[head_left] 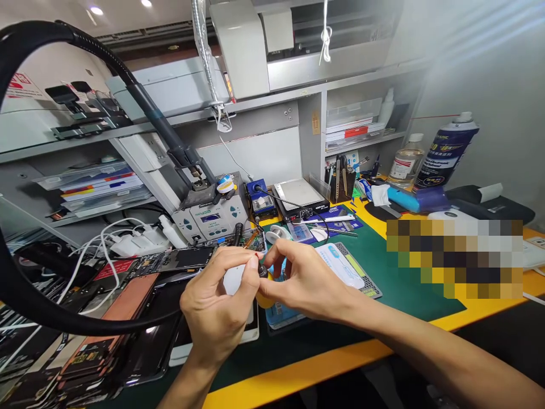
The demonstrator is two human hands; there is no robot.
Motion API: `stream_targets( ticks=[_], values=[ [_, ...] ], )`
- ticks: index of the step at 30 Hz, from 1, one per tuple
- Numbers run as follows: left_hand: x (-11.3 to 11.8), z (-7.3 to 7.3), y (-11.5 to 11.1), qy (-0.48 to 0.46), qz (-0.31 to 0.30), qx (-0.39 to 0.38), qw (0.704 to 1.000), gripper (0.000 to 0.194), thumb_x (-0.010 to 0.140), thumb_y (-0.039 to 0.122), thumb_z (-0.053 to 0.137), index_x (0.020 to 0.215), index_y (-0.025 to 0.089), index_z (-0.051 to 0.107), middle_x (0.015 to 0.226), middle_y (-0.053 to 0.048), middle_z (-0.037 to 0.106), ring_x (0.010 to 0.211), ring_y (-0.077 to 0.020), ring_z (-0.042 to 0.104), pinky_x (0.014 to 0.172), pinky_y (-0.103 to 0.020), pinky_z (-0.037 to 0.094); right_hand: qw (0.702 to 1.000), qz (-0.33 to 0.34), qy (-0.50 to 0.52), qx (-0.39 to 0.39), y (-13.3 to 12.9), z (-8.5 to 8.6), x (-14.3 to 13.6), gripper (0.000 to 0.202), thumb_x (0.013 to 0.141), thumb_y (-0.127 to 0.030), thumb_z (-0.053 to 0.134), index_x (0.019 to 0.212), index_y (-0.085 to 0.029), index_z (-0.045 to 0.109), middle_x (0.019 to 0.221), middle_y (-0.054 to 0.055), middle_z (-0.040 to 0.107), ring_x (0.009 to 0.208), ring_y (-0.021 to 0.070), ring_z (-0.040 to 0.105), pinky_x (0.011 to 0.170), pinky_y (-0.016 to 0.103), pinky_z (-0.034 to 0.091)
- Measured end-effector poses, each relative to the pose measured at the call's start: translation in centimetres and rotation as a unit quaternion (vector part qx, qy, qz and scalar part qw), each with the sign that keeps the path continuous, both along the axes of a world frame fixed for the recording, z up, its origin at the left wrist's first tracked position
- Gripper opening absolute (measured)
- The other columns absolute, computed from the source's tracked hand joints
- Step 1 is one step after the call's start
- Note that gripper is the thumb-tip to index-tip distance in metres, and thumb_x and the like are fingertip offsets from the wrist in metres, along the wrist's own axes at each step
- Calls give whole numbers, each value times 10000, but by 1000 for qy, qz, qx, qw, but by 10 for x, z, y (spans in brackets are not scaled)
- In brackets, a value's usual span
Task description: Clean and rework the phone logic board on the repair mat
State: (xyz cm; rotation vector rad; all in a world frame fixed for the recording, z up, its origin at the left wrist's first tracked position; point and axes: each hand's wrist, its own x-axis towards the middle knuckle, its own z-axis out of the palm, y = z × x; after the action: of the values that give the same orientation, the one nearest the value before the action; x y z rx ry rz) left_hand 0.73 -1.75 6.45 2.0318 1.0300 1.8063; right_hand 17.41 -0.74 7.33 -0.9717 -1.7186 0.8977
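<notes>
Your right hand point(304, 278) pinches a small black piece point(263, 271) above the table point(255, 386), toward its near edge. Your left hand point(221, 304) is narrowed beside it, grip unclear. How much is finished or left can't be told.

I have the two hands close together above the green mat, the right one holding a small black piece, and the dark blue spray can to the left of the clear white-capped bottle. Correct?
One slip: the head view shows the dark blue spray can to the right of the clear bottle. The hands, black piece and mat are as you say.
</notes>
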Motion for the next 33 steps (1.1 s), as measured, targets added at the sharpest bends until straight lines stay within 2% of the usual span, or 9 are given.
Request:
stream_targets(
  ticks=[5,9,14,21,26,33],
  values=[
    [2,2,-3,-9,7,-19,1000,89,964,180,708,950,241,772,928,-4,779,875,-163,729,799,-284,580,1000,4,8,-6,0,-1,0,220,772,-272,809,792,-211,598,732,-41,622,634,127,513,591,266,386],
    [2,5,-6,-8,10,-25,1000,102,981,200,696,964,244,786,931,2,791,863,-155,739,828,-278,584,1000,8,10,-13,-1,-1,-1,255,774,-280,828,787,-214,583,723,-42,612,641,128,516,587,263,375],
    [-1,3,-3,5,11,-7,1000,160,970,150,694,966,276,793,932,32,785,858,-136,726,865,-273,566,1000,11,16,-14,0,0,0,280,769,-279,834,778,-215,562,717,-45,600,621,120,497,569,256,356],
    [-3,2,0,23,21,31,999,178,930,91,713,933,254,784,906,12,771,904,-163,709,917,-324,558,1000,10,4,-9,-1,1,2,271,775,-282,839,787,-214,577,703,-48,600,621,124,513,574,262,375],
    [-3,3,1,34,26,52,998,194,922,73,712,942,254,778,892,13,769,885,-167,703,905,-346,565,1000,6,1,2,0,-2,0,241,780,-254,836,803,-212,600,781,-25,666,651,127,541,599,264,401],
    [-4,1,0,37,28,48,998,187,921,67,714,946,243,769,909,6,770,896,-171,707,898,-351,567,1000,10,3,-7,0,-1,0,220,780,-243,827,811,-208,612,759,-30,647,652,132,541,601,269,402]
  ],
)
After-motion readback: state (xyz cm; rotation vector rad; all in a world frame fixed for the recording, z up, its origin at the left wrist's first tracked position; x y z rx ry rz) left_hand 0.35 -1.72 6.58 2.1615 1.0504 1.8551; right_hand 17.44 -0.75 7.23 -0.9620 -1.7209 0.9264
